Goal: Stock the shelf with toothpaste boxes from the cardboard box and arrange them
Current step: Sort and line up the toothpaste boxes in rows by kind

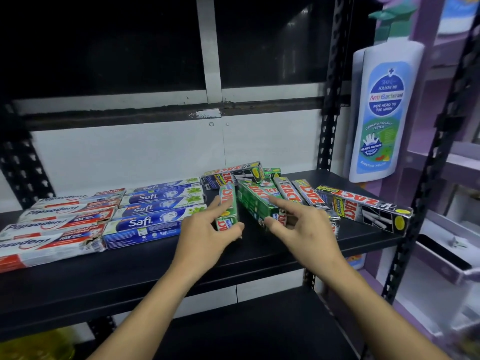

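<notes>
On the shelf [155, 276], Pepsodent boxes [59, 224] and Safi boxes [153, 211] were aligned; a small green box [228, 203] was pinched by the left hand [205, 237], a large green box [255, 203] by the right hand [306, 229]; black Zact boxes [363, 206] were left askew.

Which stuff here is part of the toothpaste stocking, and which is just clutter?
Job: left hand pinching narrow green box; right hand gripping wide green box; black boxes; blue boxes; white-and-red boxes; shelf.
Lying about: wash bottle; purple rack.
</notes>
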A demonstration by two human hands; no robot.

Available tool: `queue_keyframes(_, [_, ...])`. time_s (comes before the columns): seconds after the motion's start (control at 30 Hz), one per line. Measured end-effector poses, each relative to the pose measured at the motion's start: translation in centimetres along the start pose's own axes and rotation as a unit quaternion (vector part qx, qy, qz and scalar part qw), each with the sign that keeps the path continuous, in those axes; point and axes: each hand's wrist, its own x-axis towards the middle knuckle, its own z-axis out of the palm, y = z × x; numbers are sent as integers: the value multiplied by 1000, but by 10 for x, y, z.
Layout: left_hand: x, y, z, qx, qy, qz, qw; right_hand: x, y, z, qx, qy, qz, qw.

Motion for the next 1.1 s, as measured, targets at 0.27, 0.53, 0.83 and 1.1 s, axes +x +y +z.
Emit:
queue_keyframes(0.27, [-1,-18,13,-36,-58,10,998,1,8,12,-85,-80,-85,989])
queue_keyframes(0.53, [-4,-14,16,23,-31,6,999,-4,7,15,-69,-101,-59,991])
queue_keyframes(0.83, [-5,17,4,-5,67,-34,997,8,2,-9,-9,-26,-1,1000])
queue_keyframes(1.1, [47,68,14,-91,44,2,995,54,25,-95,18,53,51,997])
